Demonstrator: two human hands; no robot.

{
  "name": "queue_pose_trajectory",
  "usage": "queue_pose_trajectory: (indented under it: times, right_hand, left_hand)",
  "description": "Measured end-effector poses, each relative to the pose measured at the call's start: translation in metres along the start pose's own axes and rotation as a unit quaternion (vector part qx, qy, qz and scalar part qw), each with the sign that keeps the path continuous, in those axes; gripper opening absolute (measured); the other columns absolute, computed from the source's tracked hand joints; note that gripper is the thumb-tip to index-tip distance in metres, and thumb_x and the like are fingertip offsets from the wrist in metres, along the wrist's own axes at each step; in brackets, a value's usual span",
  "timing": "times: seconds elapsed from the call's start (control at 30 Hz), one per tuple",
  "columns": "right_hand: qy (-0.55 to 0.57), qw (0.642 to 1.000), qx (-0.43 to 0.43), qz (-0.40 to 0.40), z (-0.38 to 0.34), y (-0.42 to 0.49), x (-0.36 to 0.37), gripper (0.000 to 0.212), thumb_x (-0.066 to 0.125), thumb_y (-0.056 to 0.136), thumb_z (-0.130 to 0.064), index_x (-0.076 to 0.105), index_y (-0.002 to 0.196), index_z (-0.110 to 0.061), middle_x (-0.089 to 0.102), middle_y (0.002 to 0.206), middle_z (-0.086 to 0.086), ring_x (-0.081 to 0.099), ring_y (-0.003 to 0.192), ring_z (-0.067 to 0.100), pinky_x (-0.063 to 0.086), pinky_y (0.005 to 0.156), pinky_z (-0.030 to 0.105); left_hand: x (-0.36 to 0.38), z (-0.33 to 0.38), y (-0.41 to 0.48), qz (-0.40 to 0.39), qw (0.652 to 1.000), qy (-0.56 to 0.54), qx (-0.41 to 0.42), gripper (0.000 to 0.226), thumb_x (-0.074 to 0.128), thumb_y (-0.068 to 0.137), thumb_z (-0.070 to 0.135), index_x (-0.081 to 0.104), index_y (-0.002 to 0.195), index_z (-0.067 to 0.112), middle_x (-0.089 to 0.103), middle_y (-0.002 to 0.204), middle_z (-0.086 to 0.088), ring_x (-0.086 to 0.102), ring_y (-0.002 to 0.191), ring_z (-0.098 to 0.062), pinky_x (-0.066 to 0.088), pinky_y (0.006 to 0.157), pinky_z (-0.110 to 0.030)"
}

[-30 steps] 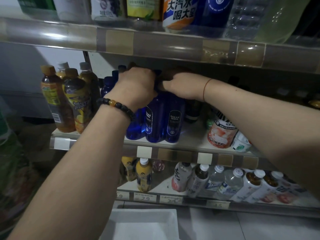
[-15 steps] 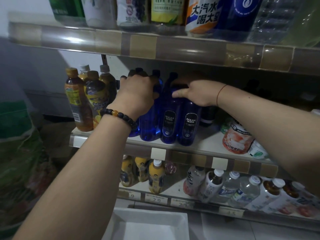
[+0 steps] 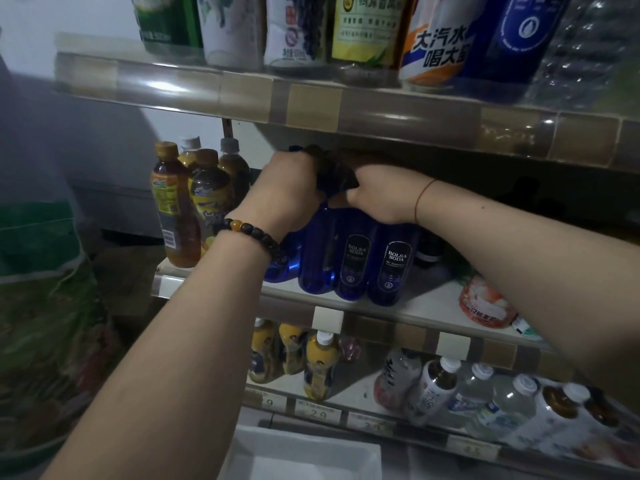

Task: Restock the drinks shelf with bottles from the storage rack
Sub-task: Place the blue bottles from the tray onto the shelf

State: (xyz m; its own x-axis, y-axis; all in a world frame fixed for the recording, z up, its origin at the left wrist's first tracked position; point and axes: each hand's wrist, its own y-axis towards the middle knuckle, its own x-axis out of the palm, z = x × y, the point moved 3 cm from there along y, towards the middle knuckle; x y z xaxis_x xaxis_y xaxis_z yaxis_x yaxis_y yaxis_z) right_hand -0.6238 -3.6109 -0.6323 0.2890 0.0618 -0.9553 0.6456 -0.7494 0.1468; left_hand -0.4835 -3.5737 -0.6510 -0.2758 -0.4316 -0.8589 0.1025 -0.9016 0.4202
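Beneath the fingers of left hand (image 3: 289, 194) and right hand (image 3: 384, 194), soda bottles (image 3: 356, 261) stand on the shelf (image 3: 426, 308); tea bottles (image 3: 178, 209) left of the fingers

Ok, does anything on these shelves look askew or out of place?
Yes. Right of the upright Bolsa Soda bottles, a pink-labelled bottle lies tilted, partly behind the right arm. On the lower shelf the white-capped bottles lean steeply, unlike the upright yellow bottles beside them.

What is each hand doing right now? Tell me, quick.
Left hand: grips the neck of a blue bottle.
Right hand: lies on the tops of the Bolsa Soda bottles; fingers hidden, grip cannot be told.
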Motion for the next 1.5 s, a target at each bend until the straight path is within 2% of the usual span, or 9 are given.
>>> queue_pose_trajectory:
  times: [0.07, 0.13, 0.27, 0.43, 0.6, 0.83, 1.03, 1.4, 1.5]
  right_hand:
    - [-0.006, 1.0, -0.012, 0.007, 0.001, 0.007, 0.004, 0.045, 0.068, 0.094, -0.033, 0.056, 0.137, -0.031, 0.062, 0.135, -0.001, 0.059, 0.12, 0.022, 0.047, 0.1, 0.029]
    - [-0.019, 1.0, -0.022, -0.011, -0.003, 0.01, 0.005, 0.044, 0.065, 0.097, -0.032, 0.057, 0.14, -0.029, 0.059, 0.139, 0.0, 0.056, 0.124, 0.021, 0.041, 0.098, 0.024]
    - [-0.059, 0.998, -0.015, 0.011, -0.003, 0.022, 0.007, 0.031, 0.059, 0.099, -0.032, 0.063, 0.129, -0.024, 0.062, 0.12, -0.001, 0.059, 0.11, 0.02, 0.045, 0.089, 0.028]
    - [-0.096, 0.995, -0.015, 0.026, -0.006, 0.028, 0.013, 0.041, 0.055, 0.099, -0.051, 0.061, 0.113, -0.013, 0.059, 0.102, 0.005, 0.055, 0.086, 0.022, 0.04, 0.072, 0.03]
    - [-0.086, 0.995, -0.055, -0.008, -0.011, 0.032, 0.009, 0.025, 0.064, 0.096, -0.035, 0.065, 0.117, -0.021, 0.065, 0.12, 0.006, 0.061, 0.109, 0.028, 0.046, 0.085, 0.03]
    - [-0.122, 0.992, -0.025, 0.033, -0.016, 0.034, 0.014, 0.033, 0.062, 0.095, -0.044, 0.07, 0.112, -0.016, 0.068, 0.106, 0.006, 0.062, 0.089, 0.025, 0.045, 0.072, 0.03]
    - [-0.078, 0.995, -0.052, 0.027, -0.006, 0.027, 0.011, 0.032, 0.061, 0.097, -0.028, 0.066, 0.128, -0.025, 0.065, 0.128, 0.006, 0.06, 0.117, 0.028, 0.04, 0.085, 0.022]
    - [-0.069, 0.997, -0.037, 0.01, -0.004, 0.021, 0.012, 0.034, 0.057, 0.101, -0.039, 0.064, 0.128, -0.02, 0.065, 0.125, 0.008, 0.061, 0.113, 0.028, 0.044, 0.086, 0.028]
    - [-0.069, 0.997, -0.034, 0.006, -0.009, 0.019, 0.008, 0.032, 0.056, 0.1, -0.041, 0.062, 0.123, -0.019, 0.063, 0.113, 0.004, 0.061, 0.104, 0.026, 0.046, 0.082, 0.03]
  left_hand:
    - [-0.004, -0.004, 0.0, 0.014, 1.0, 0.004, 0.004, 0.035, 0.068, 0.096, 0.012, 0.064, 0.13, 0.01, 0.069, 0.123, -0.018, 0.065, 0.112, -0.038, 0.046, 0.08, -0.032]
    - [-0.004, -0.008, -0.001, 0.01, 1.0, 0.012, -0.002, 0.03, 0.064, 0.096, 0.01, 0.064, 0.126, 0.01, 0.069, 0.12, -0.017, 0.064, 0.106, -0.036, 0.041, 0.078, -0.029]
    - [0.002, -0.012, -0.006, -0.012, 1.0, 0.005, -0.015, 0.032, 0.066, 0.094, 0.018, 0.062, 0.125, 0.012, 0.066, 0.114, -0.013, 0.055, 0.086, -0.026, 0.042, 0.073, -0.029]
    - [0.007, -0.015, -0.012, -0.038, 0.999, 0.0, -0.004, 0.039, 0.076, 0.09, 0.026, 0.068, 0.127, 0.017, 0.069, 0.116, -0.011, 0.066, 0.102, -0.029, 0.048, 0.078, -0.031]
    - [0.007, -0.014, -0.008, -0.043, 0.999, -0.017, -0.022, 0.05, 0.083, 0.085, 0.026, 0.066, 0.131, 0.014, 0.069, 0.121, -0.013, 0.067, 0.106, -0.032, 0.053, 0.081, -0.034]
    - [0.008, -0.014, -0.009, -0.023, 0.998, -0.049, -0.029, 0.061, 0.091, 0.077, 0.038, 0.066, 0.127, 0.012, 0.069, 0.118, -0.012, 0.065, 0.102, -0.028, 0.049, 0.078, -0.032]
    - [0.003, -0.019, -0.008, -0.017, 1.0, -0.004, -0.015, 0.056, 0.086, 0.081, 0.038, 0.068, 0.127, 0.013, 0.071, 0.116, -0.014, 0.067, 0.102, -0.032, 0.049, 0.075, -0.033]
    - [0.009, -0.024, -0.013, -0.036, 0.999, -0.022, 0.009, 0.047, 0.077, 0.092, 0.027, 0.06, 0.134, 0.015, 0.071, 0.122, -0.01, 0.068, 0.108, -0.03, 0.055, 0.083, -0.037]
    - [-0.008, -0.031, -0.016, 0.029, 0.999, -0.03, 0.022, 0.043, 0.076, 0.093, 0.031, 0.066, 0.133, 0.017, 0.073, 0.124, -0.007, 0.068, 0.11, -0.028, 0.054, 0.084, -0.034]
